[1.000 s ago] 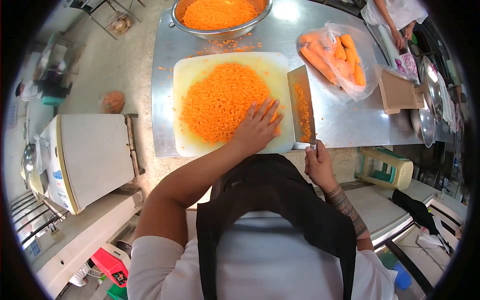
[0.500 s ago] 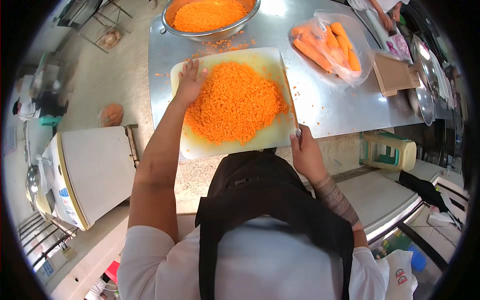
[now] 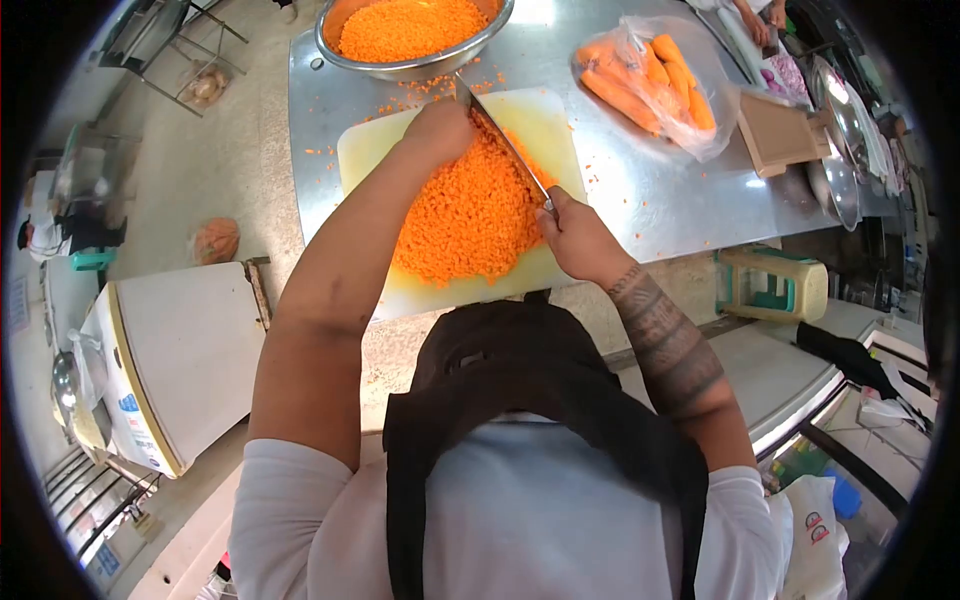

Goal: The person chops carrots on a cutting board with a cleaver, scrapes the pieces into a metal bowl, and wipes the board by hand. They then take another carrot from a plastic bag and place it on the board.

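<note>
A long knife (image 3: 512,150) lies slantwise over a heap of finely chopped carrot (image 3: 465,225) on a pale cutting board (image 3: 375,150). My right hand (image 3: 582,238) is wrapped round its handle at the board's right side. Near the blade's tip, my left hand (image 3: 443,130) is closed against the blade, its fingertips mostly hidden behind the hand. Just beyond the board stands a metal bowl (image 3: 420,68) full of more chopped carrot. Carrot bits are scattered between bowl and board.
A clear plastic bag of whole peeled carrots (image 3: 655,85) lies right of the board on the steel table (image 3: 640,200). Past it are a brown tray (image 3: 775,135) and metal lids (image 3: 835,185). A co-worker's hands (image 3: 760,22) show at top right. A stool (image 3: 775,285) stands below the table edge.
My left hand has moved from the board's left edge to the knife's tip end. My right hand has come up from the board's lower right corner, and the knife now lies across the heap.
</note>
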Demonstrator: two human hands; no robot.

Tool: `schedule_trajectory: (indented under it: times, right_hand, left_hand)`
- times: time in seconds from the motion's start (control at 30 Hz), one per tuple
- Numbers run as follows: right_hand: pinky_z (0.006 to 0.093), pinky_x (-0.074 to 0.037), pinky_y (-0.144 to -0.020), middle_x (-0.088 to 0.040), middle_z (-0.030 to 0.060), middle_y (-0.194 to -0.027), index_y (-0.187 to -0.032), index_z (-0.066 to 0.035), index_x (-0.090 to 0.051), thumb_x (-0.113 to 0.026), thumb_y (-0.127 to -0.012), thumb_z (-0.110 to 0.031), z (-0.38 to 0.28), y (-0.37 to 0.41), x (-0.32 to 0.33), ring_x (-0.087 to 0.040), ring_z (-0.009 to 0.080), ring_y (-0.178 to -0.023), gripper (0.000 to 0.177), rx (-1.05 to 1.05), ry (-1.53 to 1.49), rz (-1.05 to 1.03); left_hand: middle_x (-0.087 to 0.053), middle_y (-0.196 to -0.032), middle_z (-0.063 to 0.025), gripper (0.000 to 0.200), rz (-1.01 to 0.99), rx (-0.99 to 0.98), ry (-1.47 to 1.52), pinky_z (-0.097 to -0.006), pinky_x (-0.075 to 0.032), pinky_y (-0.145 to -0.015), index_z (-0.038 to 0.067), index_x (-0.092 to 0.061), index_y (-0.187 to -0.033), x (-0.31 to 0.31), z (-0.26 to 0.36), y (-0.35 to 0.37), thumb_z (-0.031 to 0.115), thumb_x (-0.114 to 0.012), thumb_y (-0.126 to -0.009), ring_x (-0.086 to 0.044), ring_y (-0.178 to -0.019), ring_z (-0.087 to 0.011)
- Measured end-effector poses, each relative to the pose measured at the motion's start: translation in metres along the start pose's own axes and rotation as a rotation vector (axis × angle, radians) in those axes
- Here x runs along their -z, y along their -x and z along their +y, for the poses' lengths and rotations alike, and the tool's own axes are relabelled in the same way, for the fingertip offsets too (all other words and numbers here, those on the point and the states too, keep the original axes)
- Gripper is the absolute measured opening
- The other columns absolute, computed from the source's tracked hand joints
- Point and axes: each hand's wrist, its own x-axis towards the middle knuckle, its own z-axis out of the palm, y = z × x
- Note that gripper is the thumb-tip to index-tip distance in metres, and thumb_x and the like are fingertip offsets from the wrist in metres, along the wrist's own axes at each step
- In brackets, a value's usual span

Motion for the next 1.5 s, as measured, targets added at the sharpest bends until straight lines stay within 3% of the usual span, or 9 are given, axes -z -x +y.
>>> schedule_trajectory:
  times: [0.13,0.27,0.4,0.5,0.6,1.17,1.27,1.3,1.5]
  right_hand:
    - [0.0552,-0.051,-0.077,-0.067,0.0298,-0.086,-0.103,0.004,-0.053,-0.055,-0.105,-0.026,-0.031,0.022,0.039,-0.065,0.0508,-0.086,0.030,0.073,-0.011,-0.036]
    - [0.0484,-0.050,-0.071,-0.064,0.0252,-0.080,-0.108,0.004,-0.055,-0.058,-0.106,-0.025,0.008,-0.004,-0.025,-0.064,0.0428,-0.075,0.029,0.091,0.019,0.036]
    - [0.0523,-0.051,-0.074,-0.065,0.0278,-0.080,-0.105,0.003,-0.052,-0.056,-0.106,-0.024,-0.046,0.021,0.025,-0.066,0.0476,-0.080,0.028,0.090,-0.004,-0.039]
    - [0.0527,-0.050,-0.073,-0.066,0.0282,-0.082,-0.106,0.003,-0.053,-0.056,-0.106,-0.024,-0.020,0.005,-0.022,-0.066,0.0476,-0.079,0.027,0.114,0.015,-0.004]
    - [0.0557,-0.052,-0.082,-0.070,0.0288,-0.090,-0.108,0.003,-0.055,-0.053,-0.106,-0.025,-0.037,0.003,-0.003,-0.068,0.0488,-0.090,0.029,0.044,0.100,-0.087]
    - [0.0586,-0.051,-0.080,-0.067,0.0278,-0.085,-0.108,0.000,-0.055,-0.054,-0.105,-0.027,-0.029,0.023,-0.038,-0.066,0.0491,-0.087,0.027,0.137,0.048,-0.059]
    - [0.0570,-0.051,-0.076,-0.067,0.0262,-0.084,-0.112,0.001,-0.056,-0.056,-0.105,-0.025,-0.037,0.058,-0.001,-0.067,0.0485,-0.086,0.027,0.075,-0.075,-0.011]
    - [0.0559,-0.051,-0.073,-0.068,0.0258,-0.085,-0.116,0.002,-0.056,-0.057,-0.105,-0.024,-0.030,0.072,0.006,-0.067,0.0480,-0.085,0.028,0.042,-0.097,0.056]
    - [0.0479,-0.052,-0.069,-0.069,0.0241,-0.086,-0.131,0.002,-0.055,-0.058,-0.105,-0.020,0.058,0.102,-0.010,-0.069,0.0428,-0.079,0.034,-0.159,-0.056,0.297]
  left_hand:
    - [-0.071,-0.116,-0.0266,0.029,-0.056,-0.031,-0.047,-0.0500,-0.055,-0.094,-0.004,-0.074,-0.109,0.005,-0.016,0.005,0.008,-0.055,-0.091,-0.069,-0.108,-0.0411]
    - [-0.071,-0.116,-0.0260,0.030,-0.021,-0.038,-0.044,-0.0502,-0.055,-0.094,-0.002,-0.074,-0.112,-0.003,-0.033,0.005,0.007,-0.054,-0.091,-0.069,-0.108,-0.0411]
    - [-0.071,-0.115,-0.0254,0.032,0.011,-0.090,-0.058,-0.0500,-0.055,-0.094,-0.001,-0.072,-0.116,-0.002,-0.045,0.015,0.004,-0.053,-0.091,-0.069,-0.108,-0.0416]
    - [-0.071,-0.115,-0.0251,0.034,0.049,-0.073,-0.009,-0.0498,-0.054,-0.094,-0.001,-0.072,-0.117,-0.005,-0.054,0.026,0.001,-0.051,-0.090,-0.068,-0.108,-0.0419]
    - [-0.071,-0.119,-0.0241,0.034,0.048,-0.031,0.029,-0.0488,-0.055,-0.095,0.001,-0.072,-0.118,0.001,-0.059,0.032,0.001,-0.053,-0.090,-0.068,-0.111,-0.0409]
    - [-0.067,-0.125,-0.0235,0.031,0.076,0.027,0.019,-0.0487,-0.051,-0.102,0.000,-0.072,-0.118,0.002,-0.080,0.087,0.005,-0.058,-0.090,-0.063,-0.115,-0.0429]
    - [-0.064,-0.133,-0.0217,0.031,0.560,-0.140,0.009,-0.0512,-0.045,-0.109,0.001,-0.072,-0.121,-0.015,-0.097,0.094,0.016,-0.063,-0.096,-0.056,-0.127,-0.0427]
    - [-0.054,-0.151,-0.0210,0.045,0.468,-0.053,0.015,-0.0520,-0.034,-0.121,0.003,-0.064,-0.138,-0.019,-0.105,0.093,0.030,-0.061,-0.102,-0.041,-0.147,-0.0416]
    - [-0.029,-0.170,-0.0187,0.062,0.271,-0.193,0.380,-0.0475,-0.017,-0.130,0.005,-0.038,-0.161,-0.049,-0.112,0.050,0.038,-0.050,-0.109,-0.017,-0.161,-0.0373]
